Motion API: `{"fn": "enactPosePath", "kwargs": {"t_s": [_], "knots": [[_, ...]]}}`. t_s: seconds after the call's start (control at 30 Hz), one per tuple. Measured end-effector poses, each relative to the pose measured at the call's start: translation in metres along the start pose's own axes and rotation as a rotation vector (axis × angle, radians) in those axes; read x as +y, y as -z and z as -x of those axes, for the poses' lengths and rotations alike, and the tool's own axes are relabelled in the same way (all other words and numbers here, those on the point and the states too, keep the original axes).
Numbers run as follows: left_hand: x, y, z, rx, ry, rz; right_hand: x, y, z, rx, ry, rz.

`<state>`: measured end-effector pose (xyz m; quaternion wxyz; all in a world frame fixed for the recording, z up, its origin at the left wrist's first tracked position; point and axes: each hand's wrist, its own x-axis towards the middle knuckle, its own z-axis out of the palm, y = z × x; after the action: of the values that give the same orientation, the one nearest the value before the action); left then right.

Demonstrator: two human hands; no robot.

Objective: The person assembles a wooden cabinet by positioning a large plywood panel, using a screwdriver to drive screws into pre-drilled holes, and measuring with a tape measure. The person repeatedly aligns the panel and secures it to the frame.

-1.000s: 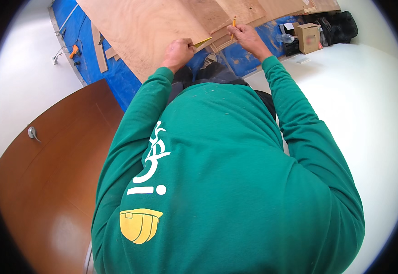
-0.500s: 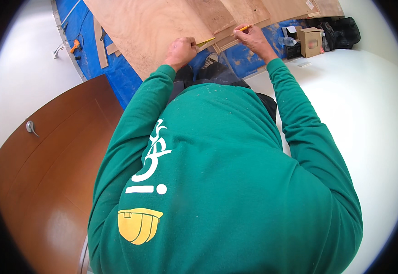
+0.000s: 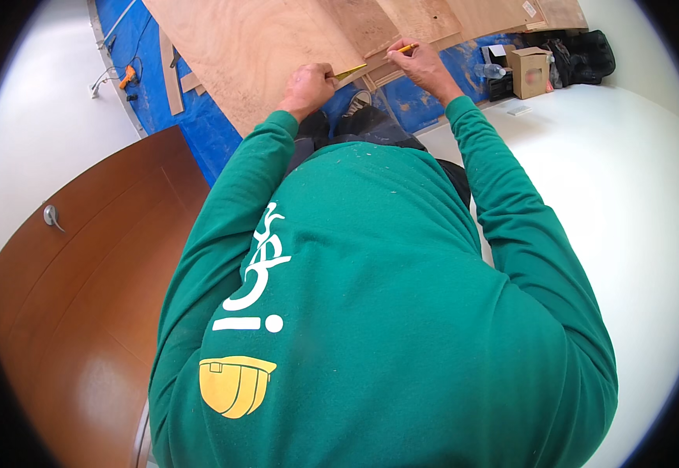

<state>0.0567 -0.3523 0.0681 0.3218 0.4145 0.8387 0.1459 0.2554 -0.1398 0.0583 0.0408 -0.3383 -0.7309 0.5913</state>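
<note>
At the near edge of the large plywood sheet (image 3: 277, 47), we are holding a yellow tape measure (image 3: 353, 72) flat against the wood, its blade stretching from our left hand toward our right. Its long axis is running along that edge, slanting up and to the right in the head view, with the free end pointing at the pencil (image 3: 403, 50). Our left hand (image 3: 307, 86) is clenching over the near end of the tape and pressing it onto the sheet's edge. Our right hand (image 3: 425, 66) is pinching the yellow pencil, tip down and to the left, at a narrower plywood strip (image 3: 425, 19) lying just beyond the big sheet; we cannot tell whether the tip is touching the wood.

We are judging this as the marking step: the length is being read and a pencil mark is about to go down. The next move is calling for the left hand to keep the tape from sliding while the right makes a short, clean stroke at the reading.

Under the plywood sheet, a blue tarpaulin (image 3: 191, 117) is covering the floor, and offcut strips of wood (image 3: 172, 74) are lying on it to the left of the sheet, with an orange-handled tool (image 3: 127, 76) further left. To the right of the sheet, a small cardboard box (image 3: 531, 70) and a black bag (image 3: 589, 54) are sitting by the white wall. Well below and left of the sheet, a brown door (image 3: 82, 296) with a metal lever handle (image 3: 51, 216) is filling the corner.
</note>
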Motion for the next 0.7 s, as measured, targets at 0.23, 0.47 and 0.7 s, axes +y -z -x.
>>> {"fn": "enactPosePath", "kwargs": {"t_s": [0.23,0.47,0.7], "knots": [[0.000,0.001,0.001,0.021,-0.028,0.008,0.008,0.002,0.003,0.007,-0.001,-0.006],[0.004,0.004,0.004,0.021,-0.020,0.012,0.009,0.001,0.005,0.002,-0.020,-0.004],[0.002,0.003,0.003,0.018,-0.036,0.019,0.004,-0.015,0.008,0.022,0.043,-0.015]]}}
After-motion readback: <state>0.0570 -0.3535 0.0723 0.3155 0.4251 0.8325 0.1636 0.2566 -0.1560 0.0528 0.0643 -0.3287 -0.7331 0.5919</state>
